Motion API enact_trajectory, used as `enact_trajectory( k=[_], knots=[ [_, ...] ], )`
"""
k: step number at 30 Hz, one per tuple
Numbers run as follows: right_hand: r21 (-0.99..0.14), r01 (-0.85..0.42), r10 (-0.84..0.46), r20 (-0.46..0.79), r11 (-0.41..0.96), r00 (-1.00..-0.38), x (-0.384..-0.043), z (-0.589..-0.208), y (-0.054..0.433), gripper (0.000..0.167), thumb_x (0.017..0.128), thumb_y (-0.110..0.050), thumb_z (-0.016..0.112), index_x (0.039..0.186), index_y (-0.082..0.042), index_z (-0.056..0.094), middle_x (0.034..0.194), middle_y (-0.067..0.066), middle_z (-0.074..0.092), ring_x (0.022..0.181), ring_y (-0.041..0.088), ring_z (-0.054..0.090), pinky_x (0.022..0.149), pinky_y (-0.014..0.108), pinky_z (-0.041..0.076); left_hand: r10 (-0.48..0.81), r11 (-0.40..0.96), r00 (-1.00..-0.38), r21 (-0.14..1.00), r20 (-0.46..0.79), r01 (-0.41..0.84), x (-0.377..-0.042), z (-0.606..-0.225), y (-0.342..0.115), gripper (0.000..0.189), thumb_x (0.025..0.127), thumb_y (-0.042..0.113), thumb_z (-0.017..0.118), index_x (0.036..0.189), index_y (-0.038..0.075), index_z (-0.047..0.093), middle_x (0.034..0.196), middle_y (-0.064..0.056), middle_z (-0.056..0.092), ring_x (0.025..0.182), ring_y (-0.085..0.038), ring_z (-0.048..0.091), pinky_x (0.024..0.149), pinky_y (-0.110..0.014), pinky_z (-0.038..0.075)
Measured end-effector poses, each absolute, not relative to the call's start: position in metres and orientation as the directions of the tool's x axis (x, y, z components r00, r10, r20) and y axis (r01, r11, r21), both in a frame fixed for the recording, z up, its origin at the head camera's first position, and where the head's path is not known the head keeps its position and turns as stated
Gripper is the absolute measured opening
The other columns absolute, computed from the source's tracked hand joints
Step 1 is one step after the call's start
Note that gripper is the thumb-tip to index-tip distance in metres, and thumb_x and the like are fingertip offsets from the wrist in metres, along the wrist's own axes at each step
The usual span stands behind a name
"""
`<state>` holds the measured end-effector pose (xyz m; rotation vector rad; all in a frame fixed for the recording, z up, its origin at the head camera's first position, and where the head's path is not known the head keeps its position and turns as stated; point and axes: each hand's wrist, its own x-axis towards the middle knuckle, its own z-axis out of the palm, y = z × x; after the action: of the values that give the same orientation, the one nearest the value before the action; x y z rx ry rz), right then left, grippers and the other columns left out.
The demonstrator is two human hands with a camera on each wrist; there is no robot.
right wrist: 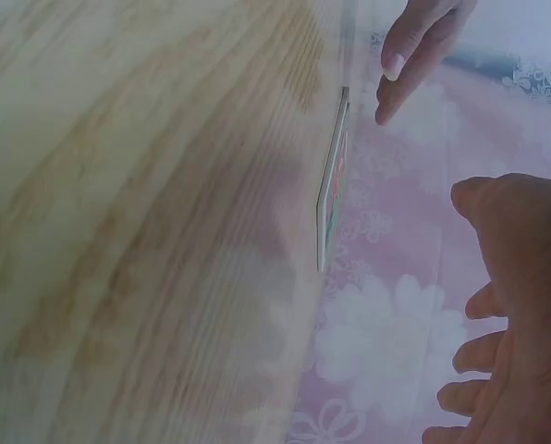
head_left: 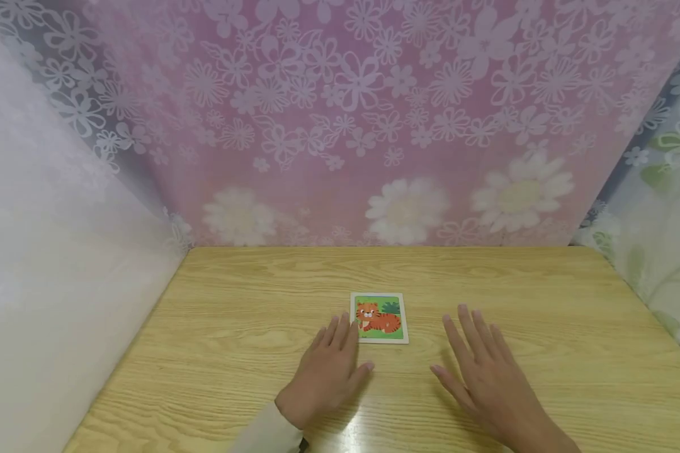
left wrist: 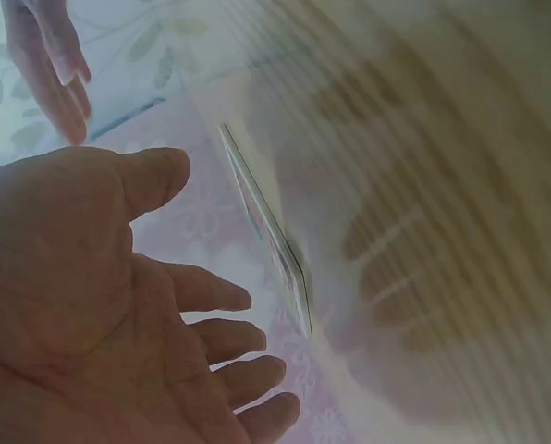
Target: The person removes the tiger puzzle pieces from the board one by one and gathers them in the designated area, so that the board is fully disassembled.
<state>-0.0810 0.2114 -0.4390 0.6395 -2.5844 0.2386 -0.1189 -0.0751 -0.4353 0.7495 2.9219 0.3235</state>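
Note:
A square picture puzzle (head_left: 381, 318) with a white border and an orange tiger on green lies flat on the wooden table. My left hand (head_left: 327, 371) hovers at its near left corner, fingers extended, and its fingertips overlap the border in the head view. To the right of the puzzle, my right hand (head_left: 490, 380) is held over the table with fingers spread and nothing in it. The left wrist view shows the left palm (left wrist: 91, 305) facing the tabletop, apart from the puzzle's thin edge (left wrist: 271, 236). In the right wrist view the puzzle (right wrist: 333, 185) appears edge-on, away from the right fingers (right wrist: 479, 351).
The light wood table (head_left: 232, 289) carries the puzzle and reflects the hands. A pink curtain (head_left: 328, 126) with white flowers hangs along its back edge. Pale cloth (head_left: 62, 251) flanks the left side, and a leaf-patterned one (head_left: 657, 220) the right.

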Motion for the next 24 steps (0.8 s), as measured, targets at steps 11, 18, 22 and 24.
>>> enact_trajectory(
  k=[11, 18, 22, 24],
  knots=[
    [-0.125, -0.508, -0.405, 0.456, 0.852, -0.792, -0.083, -0.439, 0.196, 0.078, 0.1, -0.047, 0.06, 0.157, 0.0, 0.033, 0.16, 0.028, 0.03, 0.149, 0.042, 0.028, 0.124, 0.033, -0.002, 0.54, 0.833, -0.835, 0.211, -0.108, 0.512, -0.115, -0.437, -0.064, 0.072, 0.107, 0.051, 0.043, 0.156, -0.001, 0.034, 0.164, -0.022, 0.025, 0.151, -0.035, 0.027, 0.12, -0.048, 0.029],
    [-0.152, -0.515, -0.415, 0.424, 0.844, -0.805, -0.084, -0.436, 0.189, 0.079, 0.099, -0.046, 0.062, 0.156, 0.0, 0.033, 0.16, 0.028, 0.03, 0.144, 0.048, 0.035, 0.124, 0.047, 0.016, 0.536, 0.842, -0.835, 0.159, -0.128, 0.516, -0.113, -0.438, -0.06, 0.075, 0.105, 0.055, 0.043, 0.155, 0.0, 0.037, 0.163, -0.019, 0.026, 0.151, -0.032, 0.028, 0.121, -0.044, 0.026],
    [-0.153, -0.514, -0.418, 0.413, 0.844, -0.809, -0.085, -0.435, 0.187, 0.08, 0.098, -0.046, 0.064, 0.156, 0.0, 0.033, 0.159, 0.029, 0.032, 0.142, 0.049, 0.036, 0.111, 0.06, 0.036, 0.542, 0.839, -0.832, 0.143, -0.123, 0.525, -0.114, -0.441, -0.06, 0.075, 0.105, 0.056, 0.042, 0.155, 0.0, 0.036, 0.163, -0.02, 0.026, 0.151, -0.033, 0.027, 0.121, -0.044, 0.027],
    [-0.151, -0.516, -0.421, 0.411, 0.843, -0.808, -0.086, -0.435, 0.187, 0.08, 0.098, -0.047, 0.064, 0.156, 0.0, 0.033, 0.158, 0.029, 0.032, 0.141, 0.05, 0.038, 0.107, 0.062, 0.039, 0.542, 0.839, -0.832, 0.139, -0.12, 0.527, -0.114, -0.442, -0.061, 0.075, 0.105, 0.056, 0.042, 0.155, 0.0, 0.036, 0.164, -0.02, 0.025, 0.151, -0.033, 0.027, 0.121, -0.044, 0.028]
  ],
)
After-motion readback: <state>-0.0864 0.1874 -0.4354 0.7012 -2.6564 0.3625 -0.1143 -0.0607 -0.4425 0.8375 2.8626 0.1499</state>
